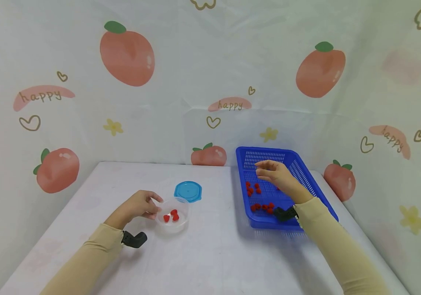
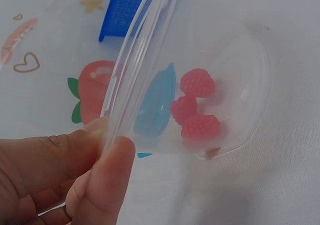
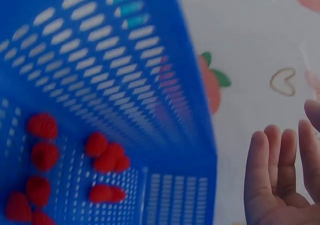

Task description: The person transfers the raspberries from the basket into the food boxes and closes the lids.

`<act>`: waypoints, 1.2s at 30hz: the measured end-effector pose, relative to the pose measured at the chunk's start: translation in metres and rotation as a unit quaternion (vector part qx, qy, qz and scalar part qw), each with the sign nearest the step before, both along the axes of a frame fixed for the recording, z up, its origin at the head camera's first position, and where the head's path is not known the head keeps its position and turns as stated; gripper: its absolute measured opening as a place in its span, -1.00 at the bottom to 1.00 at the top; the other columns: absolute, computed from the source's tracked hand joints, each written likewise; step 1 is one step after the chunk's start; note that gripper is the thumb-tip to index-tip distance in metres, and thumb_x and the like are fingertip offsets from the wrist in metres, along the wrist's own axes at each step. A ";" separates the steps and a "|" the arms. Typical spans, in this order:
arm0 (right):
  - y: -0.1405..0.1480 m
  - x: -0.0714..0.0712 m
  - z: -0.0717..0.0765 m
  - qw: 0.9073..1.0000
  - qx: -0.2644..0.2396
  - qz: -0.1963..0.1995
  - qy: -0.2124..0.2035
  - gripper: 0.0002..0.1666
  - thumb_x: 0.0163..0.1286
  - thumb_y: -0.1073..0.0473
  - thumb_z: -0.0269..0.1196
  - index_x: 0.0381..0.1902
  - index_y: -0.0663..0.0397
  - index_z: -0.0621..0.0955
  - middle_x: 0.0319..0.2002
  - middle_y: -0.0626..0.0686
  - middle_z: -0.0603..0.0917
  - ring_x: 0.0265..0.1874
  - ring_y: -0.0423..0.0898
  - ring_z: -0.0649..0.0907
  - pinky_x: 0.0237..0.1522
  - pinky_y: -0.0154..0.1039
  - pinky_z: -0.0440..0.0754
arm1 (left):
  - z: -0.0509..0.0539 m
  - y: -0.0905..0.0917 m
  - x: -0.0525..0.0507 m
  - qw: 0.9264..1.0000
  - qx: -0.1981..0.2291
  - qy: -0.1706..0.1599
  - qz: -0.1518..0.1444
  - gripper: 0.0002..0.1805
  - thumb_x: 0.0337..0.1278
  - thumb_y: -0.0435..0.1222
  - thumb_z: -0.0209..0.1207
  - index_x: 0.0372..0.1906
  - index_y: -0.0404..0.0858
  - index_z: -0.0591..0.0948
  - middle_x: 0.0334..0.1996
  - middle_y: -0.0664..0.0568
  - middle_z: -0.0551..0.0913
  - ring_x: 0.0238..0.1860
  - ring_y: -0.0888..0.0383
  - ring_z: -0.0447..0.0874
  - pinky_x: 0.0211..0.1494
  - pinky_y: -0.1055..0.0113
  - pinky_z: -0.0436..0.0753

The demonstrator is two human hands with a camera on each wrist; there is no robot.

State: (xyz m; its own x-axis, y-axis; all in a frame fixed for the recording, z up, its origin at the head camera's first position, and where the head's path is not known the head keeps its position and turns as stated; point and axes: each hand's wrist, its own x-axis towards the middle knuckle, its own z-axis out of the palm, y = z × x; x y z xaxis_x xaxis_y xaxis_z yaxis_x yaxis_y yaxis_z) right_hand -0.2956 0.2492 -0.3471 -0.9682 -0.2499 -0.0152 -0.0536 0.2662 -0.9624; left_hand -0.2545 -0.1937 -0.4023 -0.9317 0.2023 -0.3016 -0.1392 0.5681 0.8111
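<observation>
My left hand pinches the rim of a clear plastic container between thumb and fingers. Inside lie three raspberries, touching one another in the left wrist view. Over on the right, my right hand hovers above a blue plastic basket. Its fingers look extended and separated in the right wrist view, and nothing is in them. Several raspberries lie in loose groups on the basket's floor, some of which the right forearm may hide.
A blue lid lies on the white table, just behind the container. At the back hangs a printed cloth with fruit pictures. The basket's slotted walls stand high around its raspberries.
</observation>
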 end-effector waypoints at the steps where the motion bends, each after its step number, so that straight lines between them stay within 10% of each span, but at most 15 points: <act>1: 0.003 -0.002 -0.001 1.000 0.012 0.004 -0.003 -0.50 0.41 0.15 0.20 0.19 0.32 0.42 0.04 0.05 0.51 -0.01 -0.16 0.58 0.23 -0.08 0.52 | 0.000 0.000 0.000 1.000 0.001 0.000 0.000 -0.60 0.10 -0.43 0.28 0.05 -0.47 0.52 -0.49 -0.08 0.53 -0.57 0.16 0.61 -0.35 0.35 0.71; 11: 0.031 -0.016 -0.017 0.996 0.083 0.016 -0.032 -0.48 0.45 0.24 0.13 0.23 0.50 0.35 0.17 0.43 0.44 -0.10 -0.20 0.63 0.15 -0.14 0.59 | -0.002 0.000 -0.002 1.000 -0.004 -0.001 0.004 -0.61 0.11 -0.42 0.28 0.05 -0.45 0.53 -0.48 -0.08 0.54 -0.56 0.16 0.62 -0.35 0.36 0.70; 23: 0.047 -0.022 -0.033 0.979 0.162 0.040 -0.115 -0.54 0.40 0.29 0.17 0.15 0.52 0.42 0.07 0.41 0.56 0.00 0.17 0.61 0.14 0.09 0.57 | -0.001 0.001 -0.001 1.000 -0.007 -0.002 0.005 -0.61 0.12 -0.41 0.27 0.06 -0.45 0.53 -0.47 -0.09 0.55 -0.55 0.15 0.62 -0.34 0.35 0.70; 36: 0.044 -0.018 -0.042 0.951 0.225 0.060 -0.202 -0.65 0.34 0.35 0.18 0.06 0.42 0.51 -0.06 0.21 0.65 -0.01 0.07 0.61 0.12 0.10 0.58 | -0.001 0.001 0.000 1.000 -0.014 -0.001 0.009 -0.63 0.10 -0.43 0.26 0.04 -0.42 0.54 -0.44 -0.09 0.57 -0.53 0.13 0.62 -0.34 0.35 0.70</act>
